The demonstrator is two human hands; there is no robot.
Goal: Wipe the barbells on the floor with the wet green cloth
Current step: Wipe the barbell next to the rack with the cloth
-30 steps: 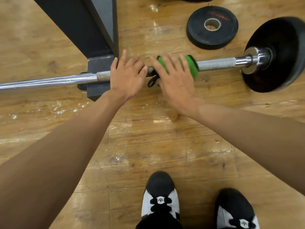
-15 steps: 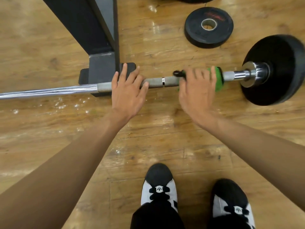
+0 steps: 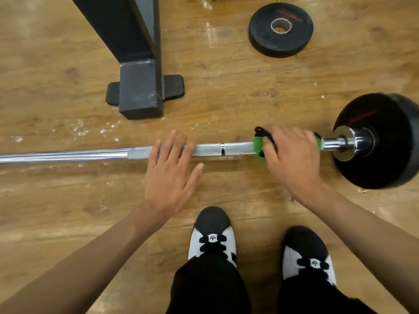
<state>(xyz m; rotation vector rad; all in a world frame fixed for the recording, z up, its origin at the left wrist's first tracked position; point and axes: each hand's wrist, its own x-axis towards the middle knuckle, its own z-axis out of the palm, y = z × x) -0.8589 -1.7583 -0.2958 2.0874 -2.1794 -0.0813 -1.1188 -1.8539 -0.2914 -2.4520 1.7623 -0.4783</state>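
Barbell (image 3: pixel 235 149) lies flat on the wood floor (image 3: pixel 68 211), running L to R across the middle of the view, roughly parallel to the near edge. Look at the bar: the L stretch is smooth bright chrome, then it goes matte grey w/ knurling. One thin smooth ring breaks the knurl between the two hands. At the R end a shiny chrome collar (image 3: pixel 349 141) butts against a big black plate (image 3: pixel 381 141) standing on its rim. Wrapped round the knurled part just inboard of that collar is the green cloth (image 3: pixel 258 145), bunched, w/ a black cord or trim poking out at its L end. Green peeks out on both sides of the fist. The right hand (image 3: pixel 292 155) has it, fingers curled over the top of cloth and bar, knuckles up, thumb out of sight. The left hand (image 3: pixel 170 175) is flat and spread, fingers straight and laid across the knurling, thumb out to the near side, gripping nothing. Beyond the bar, toward the far edge, a black steel rack post (image 3: pixel 138 87) w/ a rubber foot stands on the floor, apart from the bar. A small loose black plate (image 3: pixel 281 30) lies flat near the far R corner. Whitish specks dot the boards by the post. Two black-and-white shoes (image 3: pixel 212 234) sit at the near edge, toes pointing at the bar.
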